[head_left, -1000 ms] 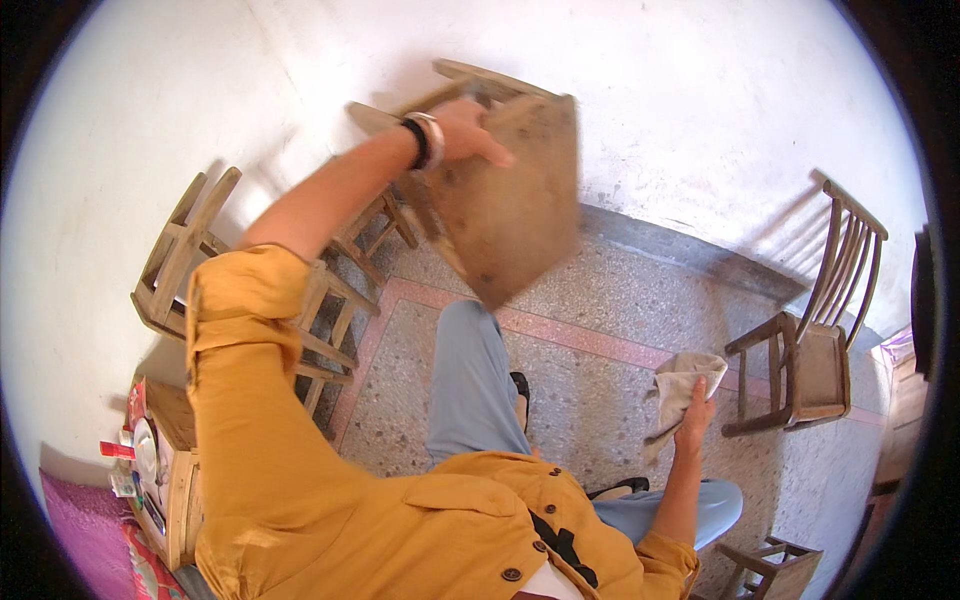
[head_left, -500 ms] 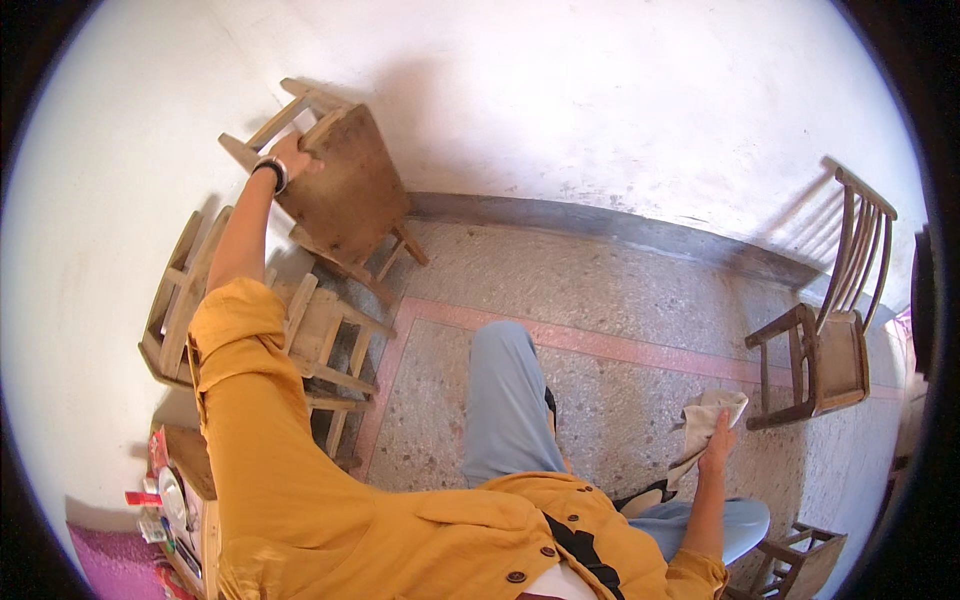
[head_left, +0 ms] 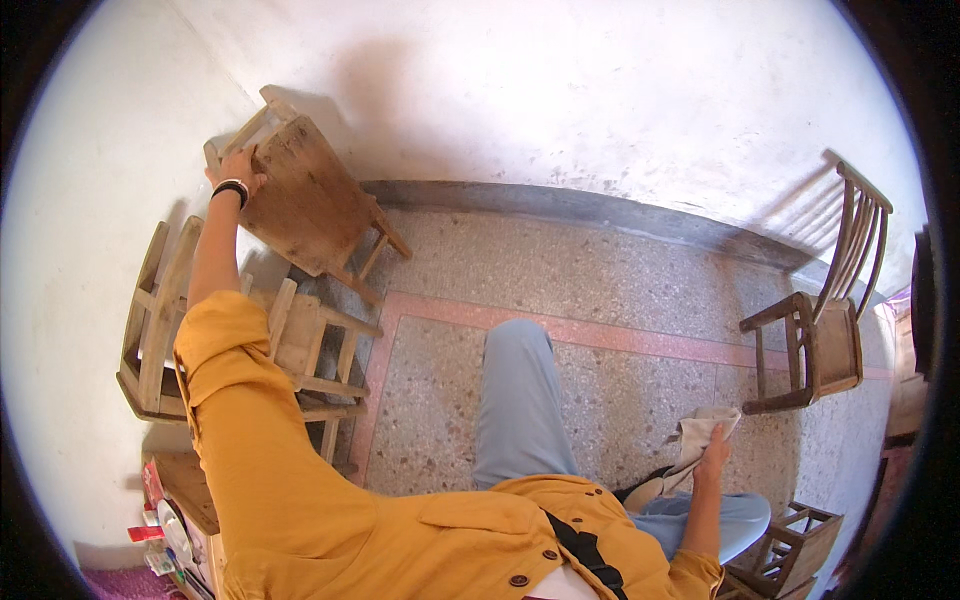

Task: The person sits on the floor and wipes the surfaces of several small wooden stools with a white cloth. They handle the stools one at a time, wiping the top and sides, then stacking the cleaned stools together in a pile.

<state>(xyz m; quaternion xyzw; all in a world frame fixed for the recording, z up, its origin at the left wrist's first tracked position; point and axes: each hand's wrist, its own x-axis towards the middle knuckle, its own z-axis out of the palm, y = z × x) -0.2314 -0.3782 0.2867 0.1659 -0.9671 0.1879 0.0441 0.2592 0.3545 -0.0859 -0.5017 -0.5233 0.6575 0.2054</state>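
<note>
At the far left, my left hand [head_left: 238, 170] is closed around the upper left part of a wooden chair [head_left: 308, 195]. The chair's broad, worn brown panel faces me, tilted against the pale wall; slim wooden legs show at its lower right. My right hand [head_left: 714, 457] holds a crumpled off-white cloth [head_left: 705, 428] low on the right, above my bent leg. The cloth stands up out of the fingers and hangs down beside them.
More wooden chairs [head_left: 300, 335] stand close together under my left arm. A slatted-back chair [head_left: 820, 345] is by the right wall, and a small wooden stool [head_left: 795, 550] sits at lower right. A cabinet [head_left: 185, 490] bears a white dish [head_left: 176, 530] and small items.
My left hand has moved left and slightly down, still at the chair's upper part. The chair shifts left in view, as does much of the scene. My right hand keeps the cloth.
</note>
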